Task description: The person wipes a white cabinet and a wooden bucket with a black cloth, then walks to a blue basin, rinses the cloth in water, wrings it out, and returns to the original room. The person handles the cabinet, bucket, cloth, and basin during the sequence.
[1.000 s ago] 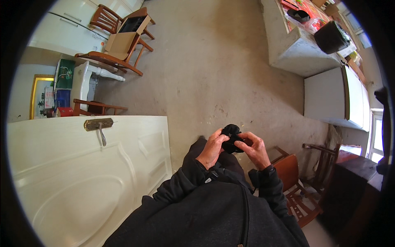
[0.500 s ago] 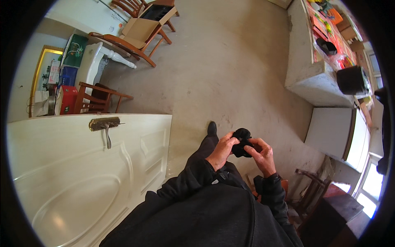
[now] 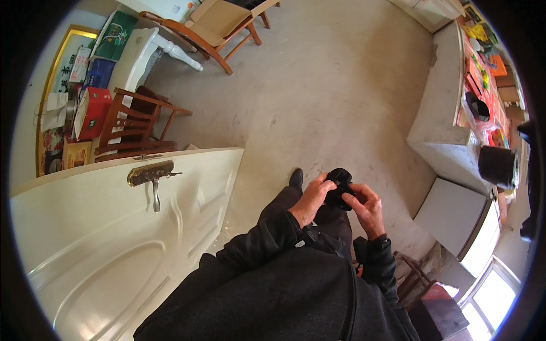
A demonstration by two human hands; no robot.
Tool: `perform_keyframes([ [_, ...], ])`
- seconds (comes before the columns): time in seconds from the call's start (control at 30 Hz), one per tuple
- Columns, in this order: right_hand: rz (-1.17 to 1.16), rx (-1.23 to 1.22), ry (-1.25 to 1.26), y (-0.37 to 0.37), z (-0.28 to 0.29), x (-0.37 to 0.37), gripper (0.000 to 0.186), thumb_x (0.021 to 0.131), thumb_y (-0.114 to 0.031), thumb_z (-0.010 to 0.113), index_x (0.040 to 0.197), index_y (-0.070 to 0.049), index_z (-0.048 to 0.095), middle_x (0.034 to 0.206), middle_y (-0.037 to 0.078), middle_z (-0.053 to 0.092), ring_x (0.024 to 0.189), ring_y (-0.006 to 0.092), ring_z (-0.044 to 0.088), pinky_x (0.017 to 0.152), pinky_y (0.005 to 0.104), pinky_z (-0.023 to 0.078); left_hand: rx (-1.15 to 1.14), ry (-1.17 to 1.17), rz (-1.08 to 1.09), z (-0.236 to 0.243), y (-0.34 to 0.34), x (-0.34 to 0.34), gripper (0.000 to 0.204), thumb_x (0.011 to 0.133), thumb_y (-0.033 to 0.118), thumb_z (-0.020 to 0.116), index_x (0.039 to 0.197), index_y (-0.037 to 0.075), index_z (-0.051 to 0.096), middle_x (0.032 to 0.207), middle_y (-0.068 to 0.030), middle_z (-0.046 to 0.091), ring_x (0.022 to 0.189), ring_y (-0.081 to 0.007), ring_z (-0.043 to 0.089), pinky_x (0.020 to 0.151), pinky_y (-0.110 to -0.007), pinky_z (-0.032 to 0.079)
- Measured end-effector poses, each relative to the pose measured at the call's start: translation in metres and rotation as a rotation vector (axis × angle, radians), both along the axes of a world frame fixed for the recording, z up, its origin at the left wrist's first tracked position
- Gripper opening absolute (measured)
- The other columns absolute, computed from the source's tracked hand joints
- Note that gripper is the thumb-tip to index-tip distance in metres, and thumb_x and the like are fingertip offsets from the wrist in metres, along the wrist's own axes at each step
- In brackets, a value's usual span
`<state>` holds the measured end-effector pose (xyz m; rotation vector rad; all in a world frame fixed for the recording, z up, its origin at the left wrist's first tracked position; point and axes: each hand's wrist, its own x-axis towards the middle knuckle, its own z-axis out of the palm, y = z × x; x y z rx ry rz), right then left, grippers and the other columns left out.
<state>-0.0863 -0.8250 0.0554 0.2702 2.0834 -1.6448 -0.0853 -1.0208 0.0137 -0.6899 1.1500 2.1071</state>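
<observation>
Both my hands hold a small black bundle [image 3: 339, 188] in front of my waist. It looks soft, like folded cloth, but its exact kind cannot be made out. My left hand [image 3: 310, 199] grips its left side, thumb lying across the top. On the other side, my right hand [image 3: 367, 207] pinches it between thumb and bent fingers. The undersides of the bundle and some fingertips are hidden.
A white panelled door [image 3: 131, 244] with a metal handle [image 3: 154, 182] stands at my left. Wooden chairs [image 3: 133, 122], one bearing an opened cardboard box [image 3: 219, 21], are beyond it. A cluttered counter [image 3: 432, 108] and a white cabinet [image 3: 452, 213] line the right side.
The view has shifted, with the chairs, counter and door appearing in new places. The black bundle has turned slightly in my hands, which both still hold it.
</observation>
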Motion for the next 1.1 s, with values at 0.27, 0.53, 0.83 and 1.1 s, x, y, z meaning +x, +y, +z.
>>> perform_keyframes([
  [0.27,0.146,-0.053,-0.054,0.003,-0.010,-0.041,0.027,0.097,-0.012,0.080,0.117,0.006,0.073,0.096,0.004,0.076,0.089,0.0088,0.069,0.079,0.0267,0.056,0.046,-0.045,0.162,0.005,0.003,-0.011,0.035,0.101,0.018,0.056,0.133,0.011,0.068,0.122,-0.0031,0.068,0.114,-0.0141,0.063,0.096,-0.035,0.053],
  [0.53,0.195,0.008,-0.029,0.039,-0.012,-0.059,0.028,0.095,-0.015,0.082,0.113,0.006,0.074,0.085,0.005,0.075,0.081,0.0085,0.068,0.075,0.0271,0.056,-0.001,-0.080,0.250,0.009,0.047,-0.012,0.036,0.109,0.033,0.059,0.136,0.010,0.066,0.119,-0.0021,0.071,0.104,-0.0111,0.068,0.088,-0.029,0.054],
  [0.83,0.252,-0.006,-0.046,0.079,-0.014,-0.063,0.026,0.095,-0.015,0.082,0.111,0.005,0.076,0.085,0.004,0.076,0.079,0.0084,0.068,0.073,0.0271,0.056,0.016,-0.071,0.270,0.005,0.086,-0.004,0.036,0.108,0.033,0.060,0.135,0.011,0.066,0.120,-0.0024,0.071,0.108,-0.0116,0.068,0.087,-0.031,0.055],
  [1.1,0.253,-0.031,-0.029,0.096,-0.010,-0.071,0.023,0.096,-0.014,0.081,0.110,0.004,0.076,0.088,0.003,0.075,0.082,0.0076,0.068,0.075,0.0261,0.056,0.003,-0.089,0.273,0.009,0.102,-0.012,0.034,0.107,0.032,0.060,0.133,0.011,0.068,0.120,-0.0022,0.071,0.108,-0.0122,0.068,0.087,-0.032,0.055],
])
